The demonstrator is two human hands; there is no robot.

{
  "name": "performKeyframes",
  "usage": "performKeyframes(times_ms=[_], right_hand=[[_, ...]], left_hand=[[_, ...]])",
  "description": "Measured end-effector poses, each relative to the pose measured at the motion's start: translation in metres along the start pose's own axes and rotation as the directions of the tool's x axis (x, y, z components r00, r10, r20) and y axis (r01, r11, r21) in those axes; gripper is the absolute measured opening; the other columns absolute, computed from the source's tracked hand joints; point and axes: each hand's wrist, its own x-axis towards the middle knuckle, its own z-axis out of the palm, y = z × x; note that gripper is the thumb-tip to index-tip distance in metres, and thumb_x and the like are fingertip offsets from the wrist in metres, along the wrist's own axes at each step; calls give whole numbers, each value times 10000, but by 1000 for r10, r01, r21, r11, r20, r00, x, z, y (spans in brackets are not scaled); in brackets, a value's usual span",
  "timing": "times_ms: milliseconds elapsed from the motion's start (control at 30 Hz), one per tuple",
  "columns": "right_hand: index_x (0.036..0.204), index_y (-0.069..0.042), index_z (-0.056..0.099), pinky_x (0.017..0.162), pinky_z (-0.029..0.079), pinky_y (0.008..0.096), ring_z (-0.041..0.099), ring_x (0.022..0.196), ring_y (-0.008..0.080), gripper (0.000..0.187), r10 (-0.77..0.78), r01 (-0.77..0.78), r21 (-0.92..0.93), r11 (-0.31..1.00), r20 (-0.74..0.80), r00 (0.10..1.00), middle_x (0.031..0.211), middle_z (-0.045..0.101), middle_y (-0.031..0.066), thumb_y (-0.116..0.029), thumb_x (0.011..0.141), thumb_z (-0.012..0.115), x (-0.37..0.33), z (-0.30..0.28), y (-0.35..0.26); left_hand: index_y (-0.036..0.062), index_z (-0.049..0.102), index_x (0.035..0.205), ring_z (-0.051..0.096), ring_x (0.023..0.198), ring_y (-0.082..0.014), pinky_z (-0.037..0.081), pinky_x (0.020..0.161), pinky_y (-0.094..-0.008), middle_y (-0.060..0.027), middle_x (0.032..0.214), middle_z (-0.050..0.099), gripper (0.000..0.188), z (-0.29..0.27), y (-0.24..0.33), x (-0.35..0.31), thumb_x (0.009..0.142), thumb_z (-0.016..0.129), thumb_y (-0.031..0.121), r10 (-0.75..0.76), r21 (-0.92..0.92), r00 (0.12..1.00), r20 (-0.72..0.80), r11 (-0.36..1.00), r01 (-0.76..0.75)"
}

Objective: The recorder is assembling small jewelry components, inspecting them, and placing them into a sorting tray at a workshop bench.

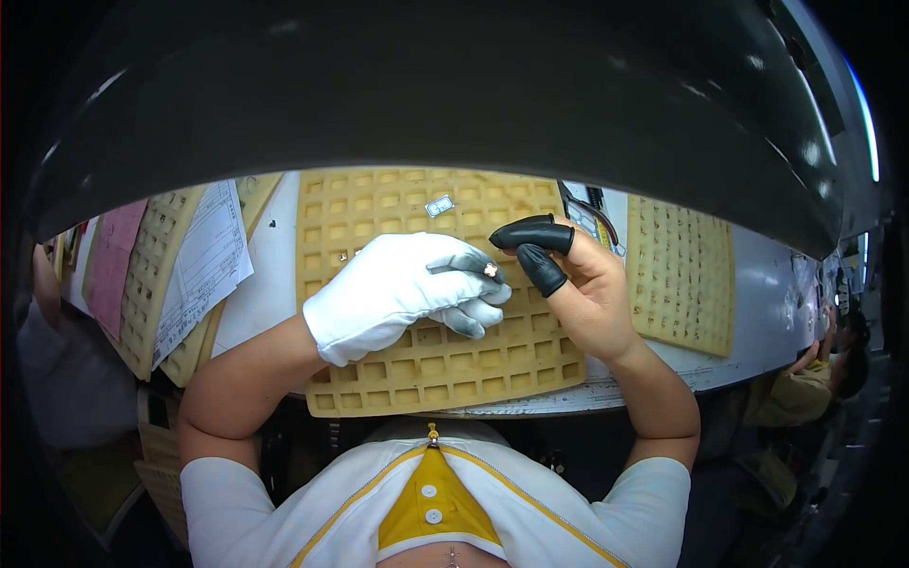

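Bright centre, near-black corners, fisheye curvature, glints on dark overhang [454, 90]

We couldn't read any txt for sure. We saw fine print + ruled lines on the white sheet [210, 256] at far L, too small to make out, & a blue-edged label [440, 205] on the tan tray [454, 380] w/ illegible marks.

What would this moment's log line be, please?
left hand: gloved, holds shiny piece | right hand: black cots, close by | tray: beneath left hand
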Motion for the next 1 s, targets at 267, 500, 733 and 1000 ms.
performKeyframes(times_ms=[267, 500, 733, 1000], right_hand=[[1040, 35, 614, 829, 472, 282, 578, 915, 154, 211, 31, -31, -34, 999, 9, 999, 1005, 597, 102, 27, 848, 529, 1, 0, -2], [1075, 19, 605, 863, 467, 296, 568, 971, 157, 223, 113, -114, 74, 991, 21, 993, 1038, 588, 92, -20, 860, 559, 0, 1, 2], [954, 36, 632, 708, 470, 239, 572, 838, 138, 138, -9, 11, -34, 999, 44, 999, 935, 590, 78, 24, 823, 589, 4, 6, -2], [784, 29, 578, 587, 424, 344, 499, 692, 280, 156, -316, 326, -527, 785, 112, 942, 767, 512, 120, 79, 637, 592, 10, 2, 0]], left_hand=[[-80, 575, 1064, 661, 851, -227, 564, 736, -340, -173, 977, 654, 269, 3, 3, -1, 896, 572, 130, 0, 7, 1000, -23, 1000, 0], [-73, 561, 1085, 658, 866, -242, 561, 744, -337, -170, 976, 647, 273, 4, 5, -1, 887, 584, 114, -35, 11, 999, -13, 999, 35], [-50, 544, 1148, 631, 938, -218, 522, 839, -322, -164, 1058, 623, 326, -3, -7, 5, 919, 554, 181, -59, -167, 987, 152, 982, 85], [-62, 351, 1312, 557, 1089, -248, 495, 903, -328, -185, 1246, 496, 594, -8, -9, 12, 969, 388, 421, -29, -411, 987, 155, 907, 91]])
